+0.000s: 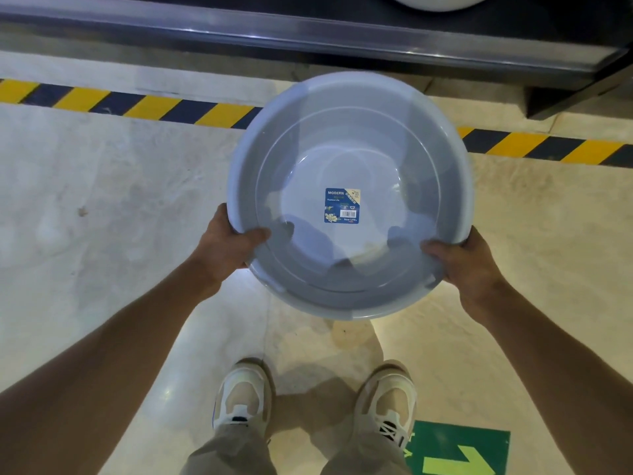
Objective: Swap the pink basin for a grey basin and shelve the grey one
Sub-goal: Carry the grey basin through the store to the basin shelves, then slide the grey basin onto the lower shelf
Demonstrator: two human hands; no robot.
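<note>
I hold a round grey basin (349, 145) level in front of me, above the floor, its open side up and a blue label stuck in its bottom. My left hand (229, 245) grips the near left rim with the thumb curled over inside. My right hand (469, 258) grips the near right rim the same way. The basin's far edge lies just short of a dark shelf edge (308, 39) across the top of the view. No pink basin is in view.
A yellow and black hazard stripe (137, 104) runs across the pale floor under the basin. On the shelf at the top sits part of a white rounded object (438, 1). A green arrow marking (459, 450) lies by my right shoe.
</note>
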